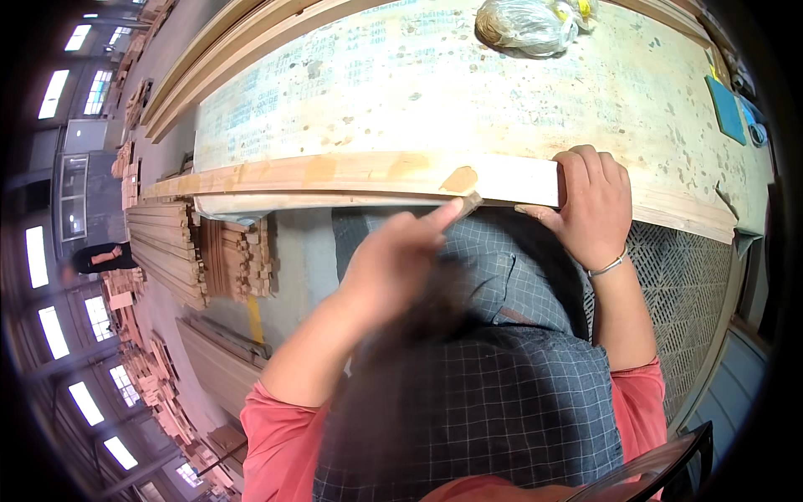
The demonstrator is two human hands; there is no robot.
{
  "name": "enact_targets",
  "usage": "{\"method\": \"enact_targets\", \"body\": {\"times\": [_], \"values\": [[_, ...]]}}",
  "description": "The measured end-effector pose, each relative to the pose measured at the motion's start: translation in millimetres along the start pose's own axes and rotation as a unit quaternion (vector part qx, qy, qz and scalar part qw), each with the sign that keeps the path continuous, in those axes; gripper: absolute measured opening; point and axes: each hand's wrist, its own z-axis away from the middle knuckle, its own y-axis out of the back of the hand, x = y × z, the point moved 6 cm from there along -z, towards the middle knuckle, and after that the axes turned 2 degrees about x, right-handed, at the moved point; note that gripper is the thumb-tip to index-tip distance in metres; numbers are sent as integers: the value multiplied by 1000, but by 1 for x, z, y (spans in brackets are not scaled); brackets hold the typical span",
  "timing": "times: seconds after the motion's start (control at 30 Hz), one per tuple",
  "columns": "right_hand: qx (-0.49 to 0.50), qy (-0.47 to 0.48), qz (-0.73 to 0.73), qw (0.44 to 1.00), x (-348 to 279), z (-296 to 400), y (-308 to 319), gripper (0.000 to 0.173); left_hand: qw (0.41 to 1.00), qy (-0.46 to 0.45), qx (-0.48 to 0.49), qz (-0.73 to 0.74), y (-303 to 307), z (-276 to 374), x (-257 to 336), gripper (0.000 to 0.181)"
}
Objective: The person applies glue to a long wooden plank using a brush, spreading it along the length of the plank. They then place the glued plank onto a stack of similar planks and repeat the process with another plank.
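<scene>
A long pale wooden board point(351, 172) with several patches of tan filler lies along the near edge of the covered table. My left hand point(401, 251), partly blurred, grips a small putty knife point(470, 204), its index finger extended along it. The blade looks smeared with filler and is at the board's near edge, just below a fresh filler patch point(461, 180). The knife's handle is hidden in the hand. My right hand point(593, 201), with a metal bracelet at its wrist, clasps the board at its right end, fingers over the top and thumb at the near side.
A clear plastic bag point(527, 25) with brown contents sits on the stained table covering point(376, 94). Long wooden strips point(251, 56) lie at the far left. Stacked timber point(166, 251) stands below left. A blue flat pad point(724, 110) is at right. Another person point(106, 257) stands far left.
</scene>
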Motion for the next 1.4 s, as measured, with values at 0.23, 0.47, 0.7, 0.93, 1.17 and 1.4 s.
{"method": "enact_targets", "body": {"times": [0.23,0.47,0.7,0.93,1.17,1.4], "values": [[14,12,-2,1000,3,-3,3,62,981,-89,148,-83,-11,-15,24,49],[12,43,-10,999,-7,-10,0,56,975,-165,132,65,-19,4,12,50],[-23,-44,-40,998,21,0,-27,60,950,-43,253,179,-3,3,-34,57],[-35,1,-13,999,-66,-34,-49,58,948,56,303,82,7,11,-67,63],[-35,34,-14,999,-37,-21,-23,74,985,86,146,28,-27,20,-77,52],[-61,-5,44,997,47,10,13,82,961,107,250,57,49,34,-84,46]]}}
